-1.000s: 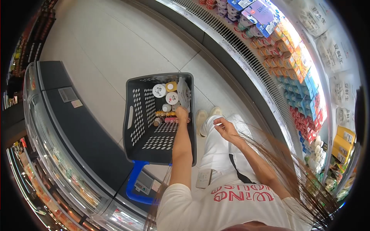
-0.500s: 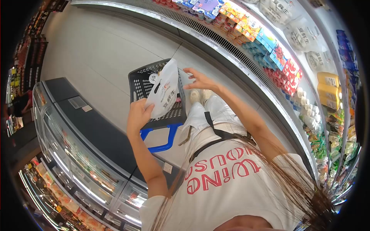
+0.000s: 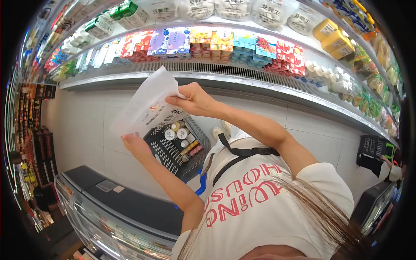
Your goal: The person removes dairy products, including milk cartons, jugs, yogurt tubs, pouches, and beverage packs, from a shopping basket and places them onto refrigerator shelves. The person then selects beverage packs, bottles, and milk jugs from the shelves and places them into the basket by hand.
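Observation:
A white plastic bag (image 3: 151, 106) with printed lettering is stretched between my two hands over the far end of a dark grey shopping basket (image 3: 197, 130). My right hand (image 3: 194, 100) is closed on the bag's right edge, thumb on top. At the lower left edge, my left hand (image 3: 138, 145) pinches the bag, its fingertips slightly blurred. Inside the basket lie several bottles and jars, among them a white-lidded jar (image 3: 170, 134) and a pink-red pack (image 3: 196, 151). Part of the basket's blue handle (image 3: 201, 184) shows by my left forearm.
Ahead runs a chilled shelf with a metal front ledge (image 3: 242, 80), stocked with boxed cups (image 3: 177, 41) and white bags (image 3: 268, 13). A glass-topped freezer (image 3: 117, 216) stands at lower left. Another person's dark basket (image 3: 372, 146) is at the far right.
The bag has risen from the basket, moving up and left, and is spread wider. My right hand, earlier open and apart from it, now grips it. The view has turned towards the shelf.

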A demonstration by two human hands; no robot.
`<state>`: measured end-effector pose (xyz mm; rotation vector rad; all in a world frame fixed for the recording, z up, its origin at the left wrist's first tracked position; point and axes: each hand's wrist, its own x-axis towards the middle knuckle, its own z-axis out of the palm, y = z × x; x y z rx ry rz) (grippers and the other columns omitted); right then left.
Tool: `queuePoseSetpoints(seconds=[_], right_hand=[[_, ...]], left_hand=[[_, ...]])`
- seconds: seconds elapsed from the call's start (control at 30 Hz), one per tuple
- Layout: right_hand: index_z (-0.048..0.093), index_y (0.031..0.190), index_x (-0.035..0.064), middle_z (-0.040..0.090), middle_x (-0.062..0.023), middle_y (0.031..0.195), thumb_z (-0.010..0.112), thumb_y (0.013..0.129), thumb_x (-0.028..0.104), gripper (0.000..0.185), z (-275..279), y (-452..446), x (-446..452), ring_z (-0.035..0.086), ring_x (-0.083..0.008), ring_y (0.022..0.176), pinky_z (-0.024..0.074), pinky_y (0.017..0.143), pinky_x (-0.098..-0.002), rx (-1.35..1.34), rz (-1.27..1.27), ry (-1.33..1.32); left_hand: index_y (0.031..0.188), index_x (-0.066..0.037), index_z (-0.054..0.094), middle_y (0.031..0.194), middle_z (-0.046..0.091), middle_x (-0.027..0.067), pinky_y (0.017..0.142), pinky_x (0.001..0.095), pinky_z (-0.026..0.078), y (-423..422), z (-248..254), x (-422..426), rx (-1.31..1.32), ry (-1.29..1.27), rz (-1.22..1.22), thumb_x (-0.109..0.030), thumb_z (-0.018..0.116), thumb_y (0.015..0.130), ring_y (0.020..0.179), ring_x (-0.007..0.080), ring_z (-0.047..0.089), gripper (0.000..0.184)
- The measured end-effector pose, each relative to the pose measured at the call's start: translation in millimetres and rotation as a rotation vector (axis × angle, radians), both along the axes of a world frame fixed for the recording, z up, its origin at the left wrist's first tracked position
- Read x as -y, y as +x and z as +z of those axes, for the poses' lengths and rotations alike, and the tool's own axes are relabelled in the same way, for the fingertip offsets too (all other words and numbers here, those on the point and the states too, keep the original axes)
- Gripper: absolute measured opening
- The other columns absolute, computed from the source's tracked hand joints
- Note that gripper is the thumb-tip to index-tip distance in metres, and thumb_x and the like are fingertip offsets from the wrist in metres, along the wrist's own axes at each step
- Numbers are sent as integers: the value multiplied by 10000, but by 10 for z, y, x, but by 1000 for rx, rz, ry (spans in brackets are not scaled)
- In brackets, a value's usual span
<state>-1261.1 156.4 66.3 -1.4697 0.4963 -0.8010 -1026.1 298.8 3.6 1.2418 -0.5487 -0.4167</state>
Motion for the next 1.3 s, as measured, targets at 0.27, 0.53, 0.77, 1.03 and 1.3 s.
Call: queuePoseSetpoints(seconds=[0.27, 0.53, 0.77, 1.03, 1.3], right_hand=[[560, 1151, -12, 640, -94, 1060, 624, 919, 251, 356, 283, -1039, 668, 628, -204, 956, 528, 855, -387, 417, -366, 637], [496, 1209, -48, 597, -128, 1148, 582, 940, 192, 371, 135, -2249, 1362, 588, -241, 1065, 497, 939, -412, 434, -533, 722], [551, 1178, -7, 635, -82, 1064, 613, 928, 259, 369, -161, -2755, 1508, 605, -189, 997, 494, 878, -346, 292, -582, 723], [596, 1168, -15, 655, -84, 1081, 625, 922, 318, 414, -939, -3033, 1600, 599, -155, 1015, 469, 895, -330, 29, -658, 630], [605, 1143, -35, 666, -103, 1046, 667, 894, 311, 431, -701, -4601, 2547, 632, -165, 922, 504, 820, -320, 128, -972, 410]], left_hand=[[1477, -130, 211, 1503, 258, 159, 1060, 638, 271, -1651, 122, 788, -817, -44, -765, -656, 430, 885, 1369, 416, 252, 821], [1452, -55, 221, 1452, 320, 199, 1014, 626, 361, -2499, 253, 1505, -886, -1, -1052, -529, 434, 948, 1320, 410, 349, 724], [1465, -105, 232, 1518, 219, 160, 1102, 644, 178, -3057, -95, 1909, -1096, -16, -1037, -456, 444, 962, 1404, 396, 177, 649], [1436, -139, 267, 1504, 192, 182, 1093, 678, 153, -3418, -945, 2435, -1462, 338, -739, -374, 397, 989, 1408, 385, 163, 522], [1368, -83, 293, 1395, 255, 195, 1106, 662, 210, -4813, -782, 3926, -1540, 471, -920, -219, 412, 1002, 1382, 405, 188, 408]])
